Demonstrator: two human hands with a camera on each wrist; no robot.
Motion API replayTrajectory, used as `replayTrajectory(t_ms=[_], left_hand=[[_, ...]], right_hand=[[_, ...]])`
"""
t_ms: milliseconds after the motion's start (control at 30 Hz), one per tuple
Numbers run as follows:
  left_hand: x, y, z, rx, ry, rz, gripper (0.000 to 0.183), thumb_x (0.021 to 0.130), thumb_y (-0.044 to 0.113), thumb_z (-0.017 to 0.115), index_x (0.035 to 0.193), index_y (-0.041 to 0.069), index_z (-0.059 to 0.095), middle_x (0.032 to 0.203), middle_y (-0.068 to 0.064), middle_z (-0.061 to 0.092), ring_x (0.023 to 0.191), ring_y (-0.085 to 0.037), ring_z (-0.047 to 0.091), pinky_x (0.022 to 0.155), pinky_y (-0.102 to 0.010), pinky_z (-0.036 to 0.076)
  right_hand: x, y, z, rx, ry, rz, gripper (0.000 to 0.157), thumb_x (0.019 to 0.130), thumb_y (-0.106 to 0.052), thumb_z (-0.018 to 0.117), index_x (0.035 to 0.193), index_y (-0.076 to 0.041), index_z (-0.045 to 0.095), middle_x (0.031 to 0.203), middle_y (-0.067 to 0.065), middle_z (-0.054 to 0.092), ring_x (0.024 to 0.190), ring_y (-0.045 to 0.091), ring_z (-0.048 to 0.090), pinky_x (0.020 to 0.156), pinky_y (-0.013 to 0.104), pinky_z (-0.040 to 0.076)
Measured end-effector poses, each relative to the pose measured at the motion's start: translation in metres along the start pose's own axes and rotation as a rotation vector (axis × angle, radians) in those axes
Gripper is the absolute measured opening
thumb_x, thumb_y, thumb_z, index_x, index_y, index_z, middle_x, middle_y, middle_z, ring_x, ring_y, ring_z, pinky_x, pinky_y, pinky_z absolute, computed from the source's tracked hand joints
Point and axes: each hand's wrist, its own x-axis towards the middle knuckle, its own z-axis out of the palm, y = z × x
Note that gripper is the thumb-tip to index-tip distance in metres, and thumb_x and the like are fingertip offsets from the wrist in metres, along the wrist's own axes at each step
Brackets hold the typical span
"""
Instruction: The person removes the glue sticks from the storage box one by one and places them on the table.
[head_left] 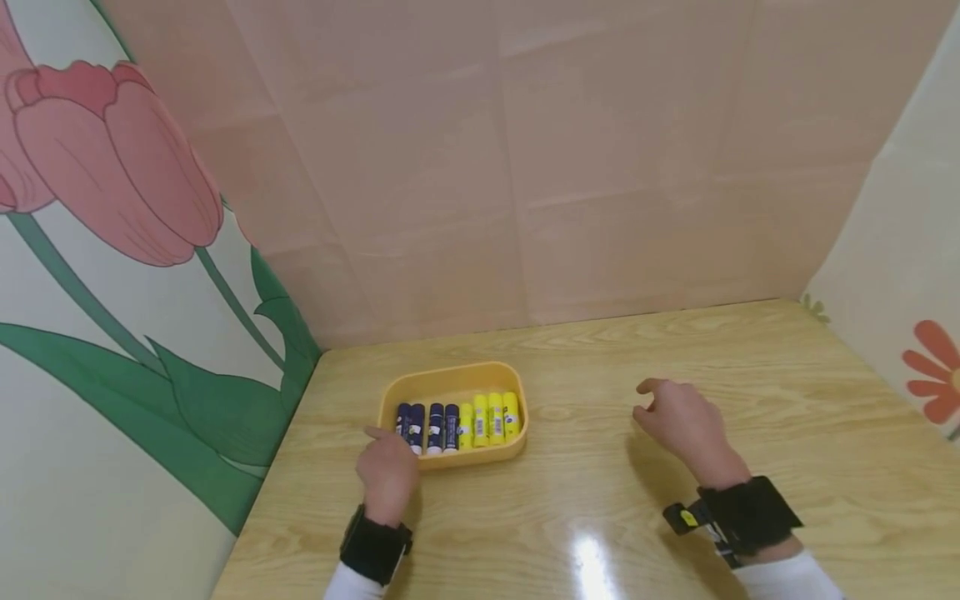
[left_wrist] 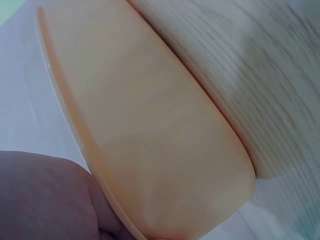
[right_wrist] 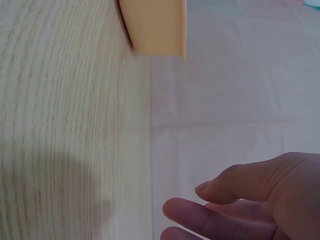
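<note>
A yellow-orange plastic tray (head_left: 515, 450) with rounded corners sits on the left part of the table. In a row inside it lie several dark navy tubes (head_left: 436, 428) with pale ends, and beside them several bright yellow tubes (head_left: 496, 419) with printed labels. My left hand (head_left: 387, 475) grips the tray's near left corner; in the left wrist view the thumb side (left_wrist: 45, 197) meets the rim, and the other fingers are mostly hidden. My right hand (head_left: 682, 421) hovers over the table, right of the tray, fingers loosely bent and holding nothing.
The wood-grain table (head_left: 570, 492) runs back to a pink sheet-covered wall (head_left: 525, 183). A panel with a large tulip print (head_left: 120, 167) stands at the left, and a pale panel with a red flower (head_left: 933, 371) at the right. Both wrists wear black straps.
</note>
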Motion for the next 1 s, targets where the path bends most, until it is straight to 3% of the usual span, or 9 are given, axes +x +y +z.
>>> replayTrajectory(t_ms=[267, 700, 1000], left_hand=[[-0.011, 0.011, 0.004, 0.036, -0.002, 0.013, 0.063, 0.097, 0.016, 0.055, 0.136, -0.029, 0.034, 0.061, -0.011, 0.052, 0.055, -0.021, 0.056, 0.050, -0.035, 0.049], [-0.019, 0.033, 0.010, 0.040, 0.099, 0.065, 0.057, 0.095, 0.012, 0.054, 0.135, -0.027, 0.039, 0.060, -0.011, 0.053, 0.053, -0.021, 0.054, 0.048, -0.034, 0.047], [-0.031, 0.051, 0.012, 0.056, 0.031, 0.057, 0.058, 0.099, 0.016, 0.053, 0.139, -0.023, 0.038, 0.062, -0.012, 0.054, 0.056, -0.021, 0.054, 0.049, -0.033, 0.049]], right_hand=[[-0.001, -0.003, 0.005, -0.016, 0.005, -0.026, 0.044, 0.090, -0.020, 0.064, 0.125, 0.005, 0.061, 0.089, 0.015, 0.073, 0.063, 0.017, 0.061, 0.044, 0.033, 0.043], [0.000, -0.007, 0.009, -0.020, 0.000, -0.042, 0.045, 0.092, -0.025, 0.062, 0.126, 0.005, 0.061, 0.092, 0.018, 0.073, 0.066, 0.020, 0.065, 0.044, 0.034, 0.043], [0.004, -0.010, 0.019, -0.023, -0.030, -0.018, 0.057, 0.096, -0.043, 0.060, 0.127, 0.004, 0.061, 0.094, 0.017, 0.074, 0.073, 0.024, 0.068, 0.050, 0.036, 0.049]])
